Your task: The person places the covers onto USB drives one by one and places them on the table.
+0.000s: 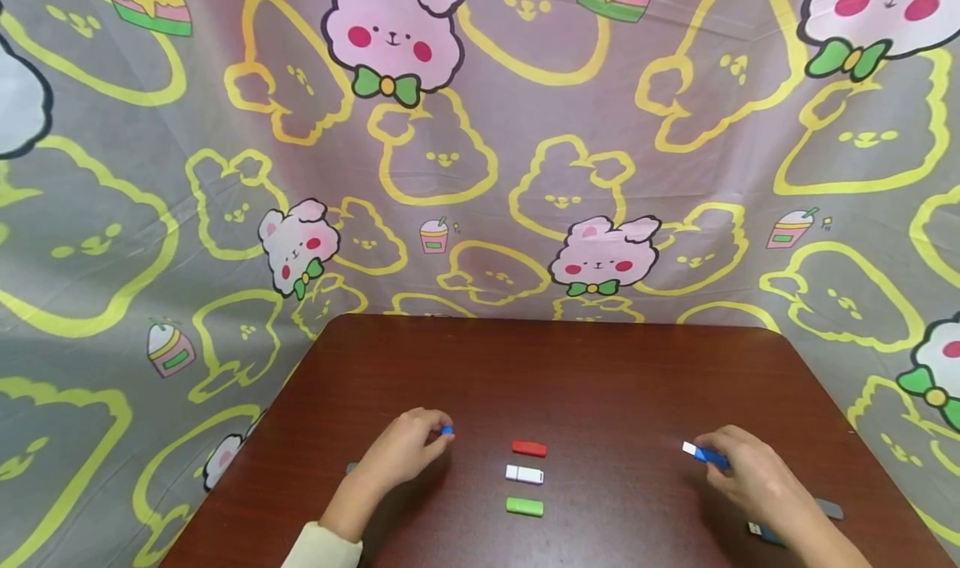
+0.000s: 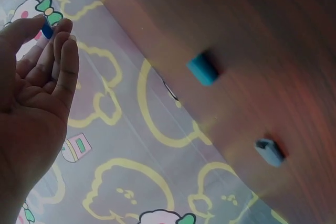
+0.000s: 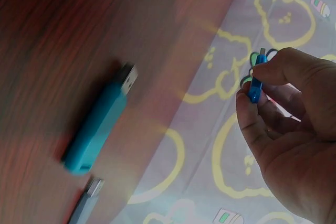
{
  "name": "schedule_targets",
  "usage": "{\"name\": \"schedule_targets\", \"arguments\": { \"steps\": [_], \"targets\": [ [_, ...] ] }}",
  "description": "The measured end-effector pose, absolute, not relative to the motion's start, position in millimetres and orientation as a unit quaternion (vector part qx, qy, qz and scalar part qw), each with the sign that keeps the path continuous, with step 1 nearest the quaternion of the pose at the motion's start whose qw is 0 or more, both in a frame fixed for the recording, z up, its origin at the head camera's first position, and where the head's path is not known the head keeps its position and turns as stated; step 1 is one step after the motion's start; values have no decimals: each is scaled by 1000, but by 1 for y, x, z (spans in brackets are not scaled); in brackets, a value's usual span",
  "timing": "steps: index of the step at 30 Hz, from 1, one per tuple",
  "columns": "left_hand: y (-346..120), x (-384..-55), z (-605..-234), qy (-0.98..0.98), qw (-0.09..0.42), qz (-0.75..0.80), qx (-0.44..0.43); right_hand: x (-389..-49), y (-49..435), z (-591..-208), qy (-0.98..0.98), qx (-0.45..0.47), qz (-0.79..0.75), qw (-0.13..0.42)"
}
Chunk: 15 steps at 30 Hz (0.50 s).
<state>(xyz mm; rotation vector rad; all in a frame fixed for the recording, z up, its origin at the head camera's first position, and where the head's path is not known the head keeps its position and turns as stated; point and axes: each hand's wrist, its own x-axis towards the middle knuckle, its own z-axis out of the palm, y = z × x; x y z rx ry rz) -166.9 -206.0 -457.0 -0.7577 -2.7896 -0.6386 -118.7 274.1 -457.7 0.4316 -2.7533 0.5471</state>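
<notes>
Between thumb and fingertips, my left hand pinches a small blue cap, mostly covered by the fingers. My right hand holds a blue USB flash drive with its metal plug bare and pointing left in the head view. The right wrist view has the same drive between thumb and fingers. Both hands are raised over the brown table, well apart. Between them lie a red USB flash drive, a white one and a green one, one below another.
Beneath the right forearm lie an uncapped teal USB flash drive and a grey one. A teal cap and a grey cap lie on the table by the left arm. A patterned curtain surrounds the table's far edges.
</notes>
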Motion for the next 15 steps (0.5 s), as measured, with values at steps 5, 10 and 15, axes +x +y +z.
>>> {"name": "schedule_targets", "arguments": {
  "steps": [5, 10, 15],
  "targets": [
    [-195, -167, -456, -936, 83, -215, -267, -118, 260, -459, -941, 195, 184, 207],
    [-187, -167, -456, -932, 79, -218, -278, -118, 247, -458, -934, 209, 190, 217],
    [-180, -167, -456, -930, 70, -220, -285, -118, 235, -457, -926, 225, 200, 229]
  ]
}}
